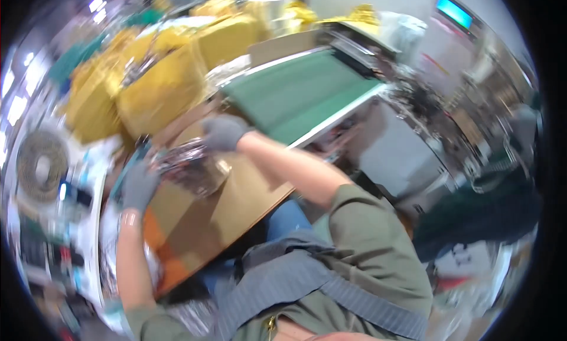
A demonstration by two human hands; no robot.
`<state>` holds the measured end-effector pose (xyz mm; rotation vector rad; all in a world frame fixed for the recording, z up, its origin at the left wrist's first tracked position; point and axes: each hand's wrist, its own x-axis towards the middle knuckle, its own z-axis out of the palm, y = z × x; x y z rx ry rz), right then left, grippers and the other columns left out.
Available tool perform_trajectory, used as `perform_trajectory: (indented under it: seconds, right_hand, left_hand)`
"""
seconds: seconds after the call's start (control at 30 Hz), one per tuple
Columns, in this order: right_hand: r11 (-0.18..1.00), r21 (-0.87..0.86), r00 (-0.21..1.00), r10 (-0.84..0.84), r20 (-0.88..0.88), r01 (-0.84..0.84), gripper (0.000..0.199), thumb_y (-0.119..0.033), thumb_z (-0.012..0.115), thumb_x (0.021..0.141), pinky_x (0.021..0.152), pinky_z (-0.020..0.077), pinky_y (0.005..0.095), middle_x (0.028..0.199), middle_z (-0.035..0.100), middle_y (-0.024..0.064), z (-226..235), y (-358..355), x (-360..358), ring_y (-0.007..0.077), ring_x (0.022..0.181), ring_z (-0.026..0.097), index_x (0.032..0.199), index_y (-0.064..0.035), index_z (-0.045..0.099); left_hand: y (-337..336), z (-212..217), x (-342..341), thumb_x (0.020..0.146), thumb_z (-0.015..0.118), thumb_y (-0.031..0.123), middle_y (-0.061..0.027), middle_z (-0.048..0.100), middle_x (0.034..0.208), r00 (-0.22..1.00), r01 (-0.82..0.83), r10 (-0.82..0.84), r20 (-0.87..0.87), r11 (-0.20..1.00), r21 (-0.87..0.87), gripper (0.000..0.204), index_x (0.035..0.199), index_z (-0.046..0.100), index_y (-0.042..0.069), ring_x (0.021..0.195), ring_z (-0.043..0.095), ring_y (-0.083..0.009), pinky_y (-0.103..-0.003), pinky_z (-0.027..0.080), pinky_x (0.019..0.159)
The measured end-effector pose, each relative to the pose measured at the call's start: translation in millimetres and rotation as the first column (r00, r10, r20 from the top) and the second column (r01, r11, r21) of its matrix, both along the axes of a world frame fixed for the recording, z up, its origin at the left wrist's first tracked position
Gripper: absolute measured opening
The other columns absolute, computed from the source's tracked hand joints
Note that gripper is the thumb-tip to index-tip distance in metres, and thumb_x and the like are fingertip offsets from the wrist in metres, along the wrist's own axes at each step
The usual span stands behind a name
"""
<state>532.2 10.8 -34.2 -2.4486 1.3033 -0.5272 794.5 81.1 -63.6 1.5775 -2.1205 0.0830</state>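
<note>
1. Head view: we see a clear, shiny plastic bag (199, 167) over brown cardboard (254, 184), between our hands.
2. Our grey-gloved left hand (140, 186) is at the bag's left end; through the blur, we cannot tell whether it grips.
3. Our grey-gloved right hand (224, 133) is at the bag's upper right, its grasp likewise unclear to us.
4. Beyond, we see a green conveyor belt (301, 87), with yellow packages (162, 96) to its left.

Brown cardboard (251, 184) lies under a shiny clear-plastic bundle (198, 168), contact between them unclear.
</note>
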Motion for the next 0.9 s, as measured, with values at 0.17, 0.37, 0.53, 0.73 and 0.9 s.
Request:
perform_trajectory:
  seconds: [0.17,0.37,0.53,0.73,0.9]
  right_hand:
    - [0.993,-0.112,0.831,0.094,0.549,-0.039,0.016,-0.017,0.055,0.075,0.067,0.0476,0.0376,0.075,0.061,0.0173,-7.5,-20.2,-31.0,0.0308,0.07,0.06,0.082,-0.0035,0.059]
    - [0.969,0.113,0.927,0.17,0.334,-0.218,0.016,-0.014,0.06,0.078,0.062,0.0459,0.0266,0.071,0.06,0.0047,22.0,5.1,-17.9,0.012,0.068,0.058,0.086,-0.0013,0.057]
    - [0.672,-0.493,0.78,0.625,-0.023,-0.553,0.033,-0.033,0.063,0.084,0.063,0.0474,0.0335,0.072,0.061,0.0133,0.3,27.5,31.2,0.0299,0.067,0.062,0.098,-0.0044,0.055]
    - [0.901,0.146,0.763,0.248,0.597,-0.408,0.03,-0.029,0.054,0.092,0.051,0.0432,0.031,0.063,0.059,0.0113,-19.9,12.1,76.8,0.0207,0.055,0.061,0.08,-0.0025,0.059]
    - [0.924,-0.349,0.974,0.203,0.1,-0.157,0.032,-0.039,0.051,0.091,0.058,0.047,0.0409,0.071,0.062,0.0135,-100.5,-72.0,155.6,0.0324,0.066,0.062,0.087,-0.0084,0.057]
  left_hand:
    - [15.5,28.8,-32.4,0.088,0.051,0.014,-0.0056,0.061,0.068,0.881,0.086,-0.081,-0.467,0.996,-0.009,0.023,0.099,0.063,-0.003,0.053,0.055,-0.0128,-0.028,0.047,0.056]
    - [46.4,41.9,-25.8,0.09,0.051,0.016,-0.0012,0.058,0.062,0.822,0.18,0.027,-0.569,0.935,0.305,0.027,0.103,0.064,-0.004,0.051,0.053,-0.0076,-0.024,0.044,0.052]
    - [74.8,86.4,-35.4,0.086,0.057,0.013,-0.0015,0.058,0.065,0.667,0.32,0.077,-0.741,0.868,0.378,0.023,0.1,0.065,-0.003,0.055,0.054,-0.0084,-0.025,0.045,0.056]
    - [61.9,14.6,-8.9,0.07,0.075,0.015,-0.0099,0.062,0.105,0.43,0.18,-0.07,-0.9,0.984,0.009,0.055,0.119,0.055,-0.001,0.093,0.059,-0.0163,-0.029,0.046,0.084]
    - [33.4,-133.4,33.9,0.071,0.076,0.015,-0.0013,0.067,0.084,0.31,0.07,0.494,-0.812,0.84,0.538,0.026,0.092,0.068,0.003,0.075,0.061,-0.0086,-0.026,0.049,0.07]
